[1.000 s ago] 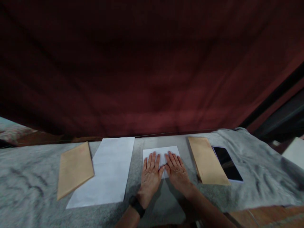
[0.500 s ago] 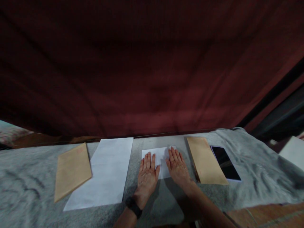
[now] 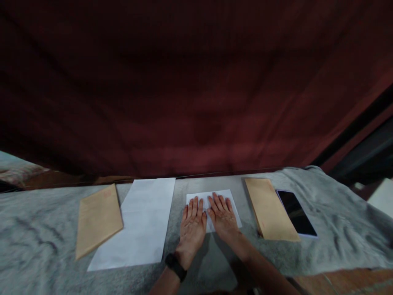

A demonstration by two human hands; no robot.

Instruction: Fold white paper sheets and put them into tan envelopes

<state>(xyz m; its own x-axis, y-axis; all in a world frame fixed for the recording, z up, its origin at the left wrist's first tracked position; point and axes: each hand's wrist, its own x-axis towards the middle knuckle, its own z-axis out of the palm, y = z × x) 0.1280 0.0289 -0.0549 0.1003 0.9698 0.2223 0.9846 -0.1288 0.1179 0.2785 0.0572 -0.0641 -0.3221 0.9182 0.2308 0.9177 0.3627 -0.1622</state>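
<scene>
The small paper [image 3: 205, 196] lay flat at the middle of the grey cloth [image 3: 37, 229], beneath both hands, its far edge and right corner in view. It was white and smaller than the other sheet.

The left hand [image 3: 193, 227] rested palm down on the left part of the small paper, its fingers open, straight and pointing to the far side, gripping nothing. The right hand [image 3: 224, 219] rested palm down on the right part, its fingers also open and slightly spread, gripping nothing. The two thumbs pointed toward each other, near but apart, with a strip of the small paper showing between them. A black band [image 3: 175, 267] circled the left wrist.

To the left of the small paper, well apart from it, lay the large sheet [image 3: 147, 221], white and flat. The left envelope [image 3: 100, 223], brown and set at an angle, overlapped its left edge. To the right of the hands lay the right envelope [image 3: 272, 213], also brown, its long side slanting toward the near right. The phone [image 3: 296, 213] lay just beside it on the right, dark screen up, with a pale purple edge.

A dark red curtain [image 3: 196, 102] hung beyond the far edge of the cloth. Tiled floor [image 3: 353, 282] showed at the near right, and a blurred white object [image 3: 382, 198] stood out at the far right.
</scene>
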